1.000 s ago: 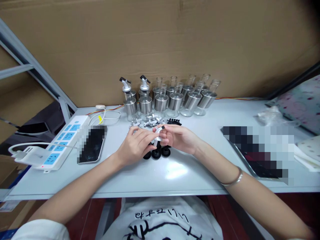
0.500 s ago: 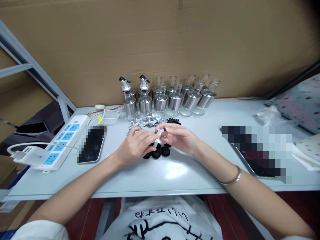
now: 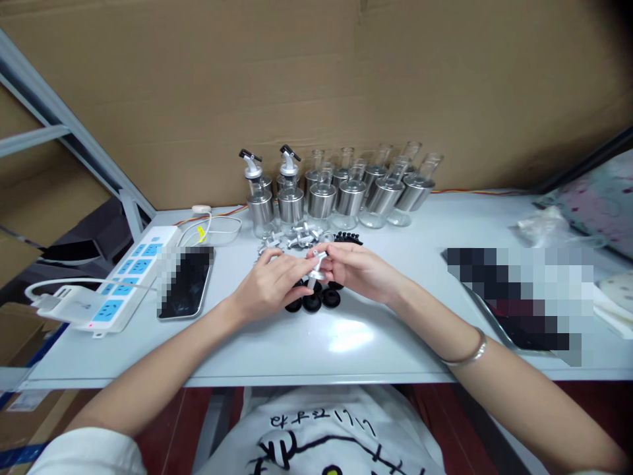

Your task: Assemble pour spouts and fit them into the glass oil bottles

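Note:
Between my two hands is a small silver-grey spout (image 3: 319, 269), its stem pointing down. The fingertips of my left hand (image 3: 270, 284) press on its left side, while my right hand (image 3: 359, 269) pinches it from the right. Just below lie several round black caps (image 3: 312, 303). Loose grey spout parts (image 3: 302, 235) are heaped behind my hands, with small black pieces (image 3: 347, 238) beside them. Further back stand several glass bottles with steel sleeves (image 3: 322, 202). Two of the bottles at the left carry a spout with a black lever (image 3: 289, 160).
At the left are a white power strip (image 3: 129, 280) with cables and a phone (image 3: 186, 284). A dark tablet-like device (image 3: 509, 307) lies at the right, with a crumpled plastic bag (image 3: 541, 224) behind it. Cardboard (image 3: 316, 79) backs the table (image 3: 395, 343).
The view has shifted slightly, so most things appear a little further right. The spout between my hands is tilted a bit differently and its stem shows more clearly. Both hands keep their hold.

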Demonstrator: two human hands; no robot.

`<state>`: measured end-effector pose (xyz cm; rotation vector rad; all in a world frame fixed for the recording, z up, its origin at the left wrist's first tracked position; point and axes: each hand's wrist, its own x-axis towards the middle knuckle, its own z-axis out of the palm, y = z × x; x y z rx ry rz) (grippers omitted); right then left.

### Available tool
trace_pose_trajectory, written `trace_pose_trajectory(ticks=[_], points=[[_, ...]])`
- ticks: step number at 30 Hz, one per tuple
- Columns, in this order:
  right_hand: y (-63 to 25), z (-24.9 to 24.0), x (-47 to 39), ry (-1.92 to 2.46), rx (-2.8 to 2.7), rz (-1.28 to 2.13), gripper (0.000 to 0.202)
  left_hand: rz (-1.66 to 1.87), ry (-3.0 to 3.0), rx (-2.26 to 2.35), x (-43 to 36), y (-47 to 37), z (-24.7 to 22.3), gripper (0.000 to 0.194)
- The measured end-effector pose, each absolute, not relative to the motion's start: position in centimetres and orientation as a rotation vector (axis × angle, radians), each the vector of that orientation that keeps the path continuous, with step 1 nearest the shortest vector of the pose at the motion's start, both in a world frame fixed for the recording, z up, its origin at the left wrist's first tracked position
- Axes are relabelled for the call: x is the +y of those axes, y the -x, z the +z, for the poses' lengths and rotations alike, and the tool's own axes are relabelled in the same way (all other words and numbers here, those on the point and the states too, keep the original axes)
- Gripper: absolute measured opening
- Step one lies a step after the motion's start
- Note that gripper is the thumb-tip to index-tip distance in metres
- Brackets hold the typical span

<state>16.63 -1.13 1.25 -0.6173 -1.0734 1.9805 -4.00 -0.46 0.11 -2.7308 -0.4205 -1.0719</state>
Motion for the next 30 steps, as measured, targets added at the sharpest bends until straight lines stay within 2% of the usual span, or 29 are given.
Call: trace_pose_trajectory(ticks=[3,5,12,20,30], points=[[-16.8,1.5,-0.9,0.589,-1.027,1.906,0.028,-1.128,2.821,-0.446,-0.2,4.3,0.1,0.058],[-17.2,1.8,-0.6,0.601,-0.955,1.836,0.025,-1.102,2.908,-0.483,-0.1,4.5,0.2,0.059],[-18.3,2.3,0.3,0.673,-0.851,1.77,0.029,-0.645,3.034,-0.688,0.1,4.4,0.1,0.027],[-18.3,2.2,0.1,0.692,-0.843,1.784,0.028,-0.504,3.169,-0.763,-0.7,3.7,-0.2,0.031],[-18.3,2.4,0.1,0.726,-0.861,1.758,0.029,-0.716,3.212,-0.895,-0.9,3.4,-0.8,0.021]])
